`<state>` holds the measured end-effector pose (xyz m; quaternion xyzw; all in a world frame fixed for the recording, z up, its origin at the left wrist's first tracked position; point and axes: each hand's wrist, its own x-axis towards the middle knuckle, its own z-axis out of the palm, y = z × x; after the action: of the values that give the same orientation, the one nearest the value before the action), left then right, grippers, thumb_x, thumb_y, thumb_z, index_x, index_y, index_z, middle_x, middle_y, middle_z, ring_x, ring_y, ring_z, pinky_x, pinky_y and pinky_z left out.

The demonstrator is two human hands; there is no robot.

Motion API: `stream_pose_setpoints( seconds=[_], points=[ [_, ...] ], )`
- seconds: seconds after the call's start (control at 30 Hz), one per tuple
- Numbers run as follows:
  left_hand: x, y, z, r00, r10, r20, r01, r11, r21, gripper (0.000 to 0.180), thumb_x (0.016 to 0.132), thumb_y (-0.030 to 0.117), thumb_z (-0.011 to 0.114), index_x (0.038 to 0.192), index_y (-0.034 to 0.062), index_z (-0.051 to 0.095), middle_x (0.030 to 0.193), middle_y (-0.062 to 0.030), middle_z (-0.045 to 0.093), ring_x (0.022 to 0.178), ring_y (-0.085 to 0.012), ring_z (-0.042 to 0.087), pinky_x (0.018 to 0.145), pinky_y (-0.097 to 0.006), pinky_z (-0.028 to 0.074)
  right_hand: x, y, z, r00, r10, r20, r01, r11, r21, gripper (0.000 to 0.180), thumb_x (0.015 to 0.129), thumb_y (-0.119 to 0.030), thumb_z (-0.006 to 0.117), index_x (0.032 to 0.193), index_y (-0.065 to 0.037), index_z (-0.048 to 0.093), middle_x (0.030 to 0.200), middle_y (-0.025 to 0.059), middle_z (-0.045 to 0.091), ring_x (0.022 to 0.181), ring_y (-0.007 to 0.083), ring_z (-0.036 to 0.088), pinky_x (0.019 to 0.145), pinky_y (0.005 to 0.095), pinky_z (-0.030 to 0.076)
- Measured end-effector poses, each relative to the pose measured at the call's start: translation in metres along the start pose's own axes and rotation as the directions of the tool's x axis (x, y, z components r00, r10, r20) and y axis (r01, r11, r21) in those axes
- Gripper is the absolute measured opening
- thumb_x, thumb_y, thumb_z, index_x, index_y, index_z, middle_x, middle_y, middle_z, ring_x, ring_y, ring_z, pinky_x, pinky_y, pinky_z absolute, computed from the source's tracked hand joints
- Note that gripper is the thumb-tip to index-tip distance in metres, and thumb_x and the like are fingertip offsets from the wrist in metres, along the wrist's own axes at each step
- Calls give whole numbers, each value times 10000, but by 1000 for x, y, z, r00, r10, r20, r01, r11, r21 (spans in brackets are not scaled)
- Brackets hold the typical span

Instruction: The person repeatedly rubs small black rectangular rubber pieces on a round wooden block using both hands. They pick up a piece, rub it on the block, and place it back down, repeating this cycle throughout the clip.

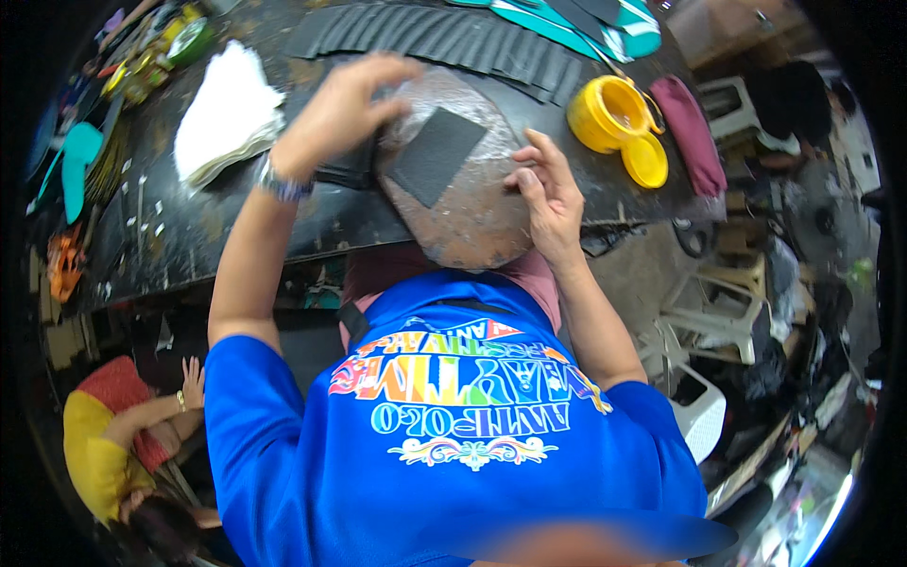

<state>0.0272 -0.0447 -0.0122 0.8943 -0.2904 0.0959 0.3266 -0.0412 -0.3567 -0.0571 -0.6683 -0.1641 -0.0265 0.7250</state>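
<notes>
A flat black rectangular piece [439,156], leather-like, lies at a slant on a worn brown slab [472,227] that reaches from the table over my lap. My left hand [345,106], smeared a little by motion, hovers over the slab's upper left with fingers stretched and thumb apart. At the slab's right edge is my right hand [550,194], its fingers loosely bent and apart, with nothing visible in them. Beside my left wrist sits a stack of dark pieces [348,168], partly hidden. Many similar black pieces [425,40] overlap in a long row beyond the slab.
Right of the slab stand an open yellow tub [597,118] and a rolled maroon cloth [688,132]. White sheets [227,123] are piled at left. Teal pieces [529,19] lie at the far edge. A person in yellow [99,439] sits lower left; white plastic chairs [709,312] are at right.
</notes>
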Motion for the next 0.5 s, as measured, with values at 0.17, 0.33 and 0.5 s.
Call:
stream_pose_setpoints(
  seconds=[0.17,0.33,0.5],
  points=[
    [-37,69,41,991,-105,81,97,990,105,353,903,100,702,1251,47,674,1372,-147,608,1264,-354,588,1058,-406,488,33,-41,-47,946,-320,42,290,787,-545,238,992,-254,669,1040,-50,784,996,99,673,954,240,624,880,347,493],
    [-44,78,61,988,-149,-47,155,970,187,310,916,128,689,1214,41,677,1234,-141,633,1144,-350,608,992,-424,499,116,-68,-138,993,13,121,117,176,-977,685,966,-722,462,1134,-149,798,1383,189,612,1307,363,520,1089,472,406],
    [-43,83,73,971,-232,-56,237,966,104,269,907,127,692,1162,42,677,1184,-133,624,1138,-344,587,1003,-420,477,163,-28,-172,934,357,-16,-37,52,-998,952,888,-883,320,1107,-89,797,1370,216,624,1395,373,481,1139,455,382]
  ],
)
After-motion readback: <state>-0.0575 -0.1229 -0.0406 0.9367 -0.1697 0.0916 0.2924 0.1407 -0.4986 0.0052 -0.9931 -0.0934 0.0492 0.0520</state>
